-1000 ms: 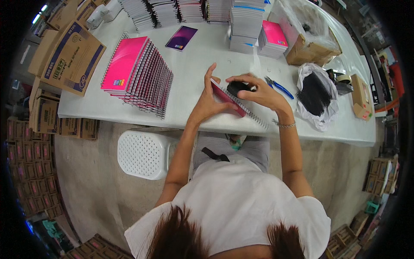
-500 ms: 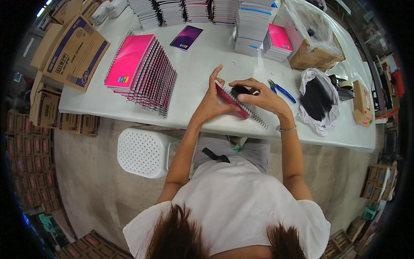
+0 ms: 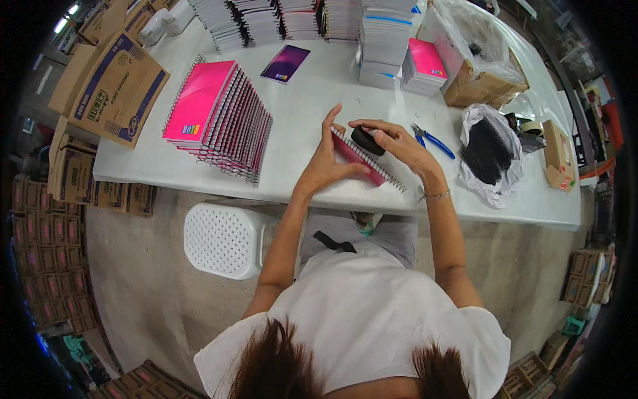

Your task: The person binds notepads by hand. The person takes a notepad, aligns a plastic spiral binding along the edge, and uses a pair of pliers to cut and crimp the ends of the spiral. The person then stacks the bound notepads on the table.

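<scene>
A pink-covered notebook [image 3: 353, 160] stands on its edge near the table's front, its spine turned up. Along that spine runs a metal spiral coil [image 3: 382, 171], whose free end sticks out past the notebook's near corner. My left hand [image 3: 325, 163] grips the notebook, thumb on the near cover and fingers toward its far end. A black rounded object [image 3: 367, 140] is in my right hand [image 3: 402, 147], held against or just beside the coil; its exact kind I cannot make out. Blue-handled cutting pliers [image 3: 435, 141] lie right of my right hand.
A pile of pink spiral notebooks [image 3: 222, 120] stands left; a purple notebook [image 3: 286, 64] lies beyond. Stacked notebooks [image 3: 286, 20] line the back. At right are a white bag of black coils [image 3: 492, 153], a carton [image 3: 485, 83] and a small box [image 3: 558, 156]. A white stool [image 3: 222, 241] stands below.
My right hand has shifted, so more of the black object shows. The coil's free end sticks out a little less. My left hand keeps its grip on the notebook.
</scene>
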### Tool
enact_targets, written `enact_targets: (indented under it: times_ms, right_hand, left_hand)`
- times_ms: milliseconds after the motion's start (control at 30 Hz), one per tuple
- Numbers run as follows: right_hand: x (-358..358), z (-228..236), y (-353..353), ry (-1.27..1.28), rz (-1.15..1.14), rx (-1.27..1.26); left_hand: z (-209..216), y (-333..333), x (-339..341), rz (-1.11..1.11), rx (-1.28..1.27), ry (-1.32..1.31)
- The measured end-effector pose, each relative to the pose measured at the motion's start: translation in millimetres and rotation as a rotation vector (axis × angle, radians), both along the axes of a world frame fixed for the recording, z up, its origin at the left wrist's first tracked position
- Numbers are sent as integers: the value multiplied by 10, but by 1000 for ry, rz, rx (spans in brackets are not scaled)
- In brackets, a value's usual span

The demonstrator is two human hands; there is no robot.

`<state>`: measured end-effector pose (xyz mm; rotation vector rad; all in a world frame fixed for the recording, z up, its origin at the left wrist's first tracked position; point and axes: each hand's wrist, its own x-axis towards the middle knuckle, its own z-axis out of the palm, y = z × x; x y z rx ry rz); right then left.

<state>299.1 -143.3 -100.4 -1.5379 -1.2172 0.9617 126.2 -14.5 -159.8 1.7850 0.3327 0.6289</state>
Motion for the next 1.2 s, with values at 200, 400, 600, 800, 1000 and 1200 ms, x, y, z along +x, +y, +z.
enact_targets:
  times_ms: [200, 400, 600, 800, 1000, 1200]
  right_hand:
    - [-106, 16, -12, -30, -51, -18]
    - [205, -243, -121, -483, -352, 239]
    - [385, -609, -835, -1057, -672, -156]
    - [212, -590, -979, -871, -832, 22]
    - [-523, -170, -688, -468, -725, 300]
    - [-996, -135, -470, -389, -588, 326]
  left_hand:
    - [-3, 1, -22, 13, -6, 25]
    - [-8, -173, 36, 151, -24, -61]
    - [-26, -251, -7, 279, -150, -142]
    - [-39, -295, 39, 340, -225, -189]
    - [-85, -311, 39, 371, -282, -185]
    - [71, -383, 29, 426, -191, -236]
